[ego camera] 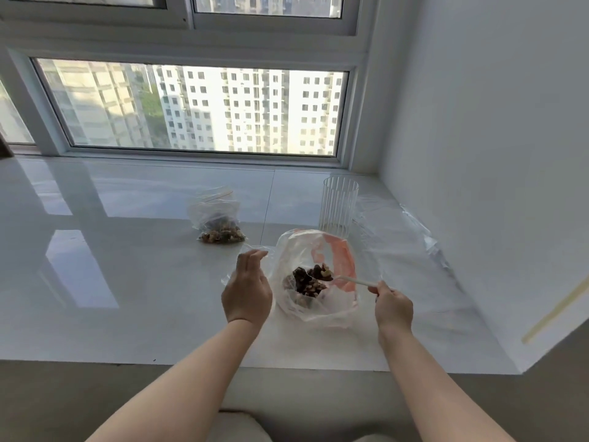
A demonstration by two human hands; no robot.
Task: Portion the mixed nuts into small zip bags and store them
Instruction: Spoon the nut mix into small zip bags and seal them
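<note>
Mixed nuts (310, 280): dark and tan pile inside large open clear plastic bag with red print (315, 275), resting on glossy white stone table (127, 282) below window. Ordered by size: tall ribbed clear glass (338, 205) just behind bag; small clear zip bag (220, 218), part-filled, well apart to the far left; second small clear zip bag (251, 253), seemingly empty, pinched by left hand (247, 291). Right hand (393, 306) curled round handle of white plastic spoon (347, 279), bowl among nuts. Step in hand: scooping. Next move calls for level lift and transfer into held bag's mouth.
</note>
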